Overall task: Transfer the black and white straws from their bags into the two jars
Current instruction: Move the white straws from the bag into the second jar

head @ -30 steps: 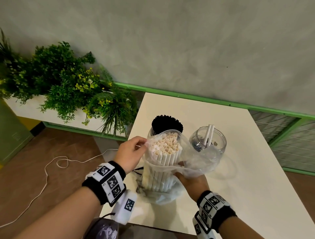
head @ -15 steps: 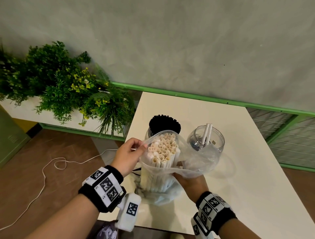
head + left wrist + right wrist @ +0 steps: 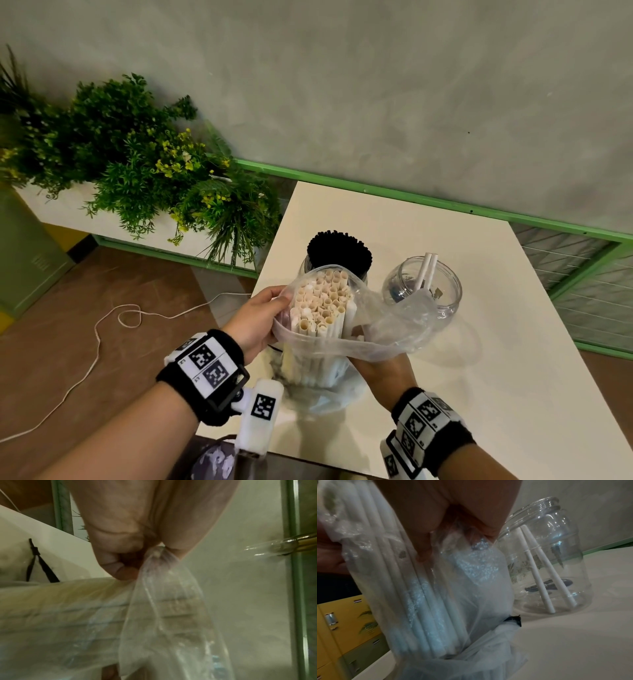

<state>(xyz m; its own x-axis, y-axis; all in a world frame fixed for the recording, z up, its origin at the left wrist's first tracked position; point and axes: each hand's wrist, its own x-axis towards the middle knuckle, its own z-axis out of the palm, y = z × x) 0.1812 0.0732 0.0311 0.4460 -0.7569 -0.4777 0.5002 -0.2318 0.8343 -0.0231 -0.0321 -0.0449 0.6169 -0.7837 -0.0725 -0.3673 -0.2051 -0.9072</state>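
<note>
A clear plastic bag [image 3: 387, 329] stands upright on the white table [image 3: 496, 377], packed with white straws [image 3: 322, 305] whose ends show at its wide mouth. My left hand [image 3: 274, 305] pinches the bag's left rim, and the left wrist view shows the film [image 3: 163, 615] caught between the fingertips [image 3: 120, 569]. My right hand [image 3: 380, 370] grips the bag's near right side, its fingers [image 3: 426, 545] pressed into the plastic over the straws [image 3: 423, 601]. Behind the bag, black straws [image 3: 339, 251] fill a jar. At the right, a clear jar [image 3: 423, 291] holds two white straws [image 3: 544, 574].
Crumpled plastic with a black tie [image 3: 513, 619] lies at the bag's foot. A planter of green plants [image 3: 137, 164] stands left of the table, and a white cord [image 3: 102, 325] lies on the floor. A green rail [image 3: 411, 198] runs along the wall. Yellow and green lockers [image 3: 342, 615] stand nearby.
Both hands have kept their hold and spread the bag's mouth wider, so more of the white straw ends show. The jars have not moved.
</note>
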